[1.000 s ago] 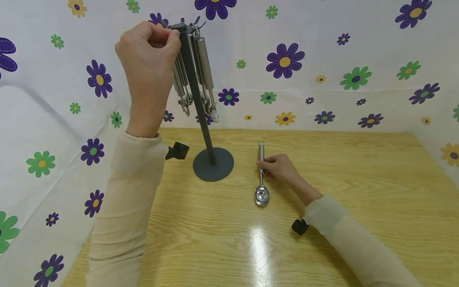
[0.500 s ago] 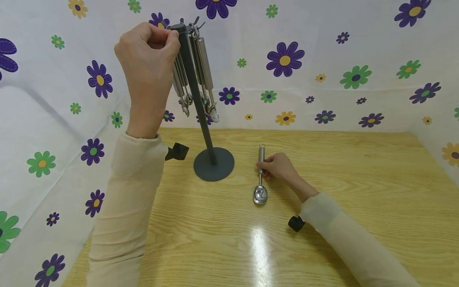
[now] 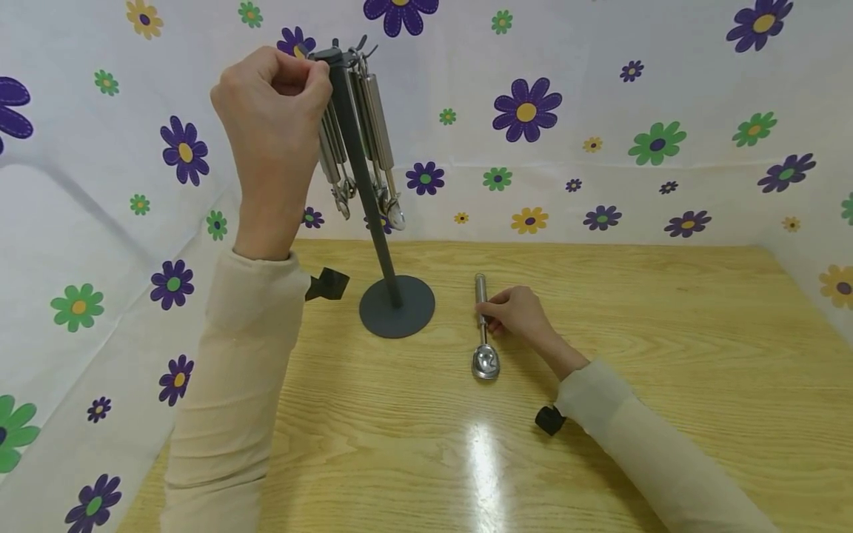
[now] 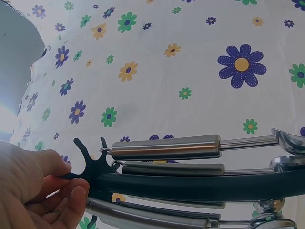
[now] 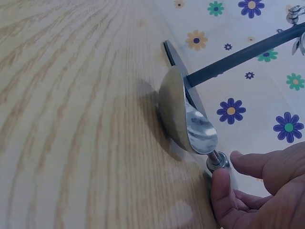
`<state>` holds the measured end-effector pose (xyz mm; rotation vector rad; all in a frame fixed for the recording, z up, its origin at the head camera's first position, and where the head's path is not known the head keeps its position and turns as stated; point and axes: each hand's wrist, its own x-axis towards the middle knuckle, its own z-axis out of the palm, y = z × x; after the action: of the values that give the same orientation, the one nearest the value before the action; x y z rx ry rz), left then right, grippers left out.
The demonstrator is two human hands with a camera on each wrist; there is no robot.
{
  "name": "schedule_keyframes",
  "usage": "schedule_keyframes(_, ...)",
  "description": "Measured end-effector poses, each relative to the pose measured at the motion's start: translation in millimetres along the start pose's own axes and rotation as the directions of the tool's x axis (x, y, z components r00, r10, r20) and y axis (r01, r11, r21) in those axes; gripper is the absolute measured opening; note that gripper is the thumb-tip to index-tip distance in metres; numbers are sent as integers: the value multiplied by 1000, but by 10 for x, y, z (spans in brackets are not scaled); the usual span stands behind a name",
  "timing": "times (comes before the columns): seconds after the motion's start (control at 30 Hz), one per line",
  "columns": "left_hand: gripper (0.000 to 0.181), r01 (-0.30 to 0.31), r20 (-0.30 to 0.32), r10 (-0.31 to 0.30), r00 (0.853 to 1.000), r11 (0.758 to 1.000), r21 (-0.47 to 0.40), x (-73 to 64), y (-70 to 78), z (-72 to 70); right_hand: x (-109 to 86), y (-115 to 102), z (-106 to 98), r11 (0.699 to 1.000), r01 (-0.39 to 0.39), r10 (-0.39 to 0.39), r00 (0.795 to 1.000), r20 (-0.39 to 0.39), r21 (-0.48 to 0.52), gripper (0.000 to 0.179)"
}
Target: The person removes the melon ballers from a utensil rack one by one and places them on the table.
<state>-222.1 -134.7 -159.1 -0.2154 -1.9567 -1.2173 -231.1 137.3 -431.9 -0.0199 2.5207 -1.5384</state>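
My left hand (image 3: 272, 104), raised at the upper left, pinches one arm of the hooked top (image 4: 101, 177) of a dark grey utensil stand (image 3: 363, 178) between thumb and fingers. Several steel-handled utensils (image 4: 167, 147) hang by their rings from its other hooks, heads downward. To the right of the stand, my right hand (image 3: 523, 318) pinches the lower handle of a shiny steel ice cream scoop (image 3: 486, 361). The scoop lies lengthwise low over the table, its bowl toward me. In the right wrist view the bowl (image 5: 176, 109) stands close over the wood, with thumb and fingertips beside the handle's collar.
The stand's round base (image 3: 397, 318) rests on a wood-grain table (image 3: 633, 326). A white cloth (image 3: 453, 44) printed with flowers hangs behind and along both sides. Each wrist carries a small black camera mount (image 3: 331, 283).
The scoop's handle end has come toward me and slightly left, while its bowl has stayed nearly in place. My right hand has shifted slightly; the left keeps its pinch on the stand.
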Motion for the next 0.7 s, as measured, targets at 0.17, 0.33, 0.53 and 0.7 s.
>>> schedule_keyframes(0.17,22,2,4,-2,1000,1000,2,12,-15,7,21,-14,-49,999,-11,12,1000,-6,35,36)
schedule_keyframes(0.33,22,-1,6,1,1000,1000,5,34,-20,13,63,-218,-161,998,33,-34,999,26,53,41)
schedule_keyframes(0.53,22,7,9,-7,1000,1000,8,54,-21,14,135,-647,-297,985,150,-158,982,104,85,39)
schedule_keyframes(0.7,21,8,7,-8,1000,1000,5,69,-22,15,172,-1049,-361,963,247,-253,966,53,106,34)
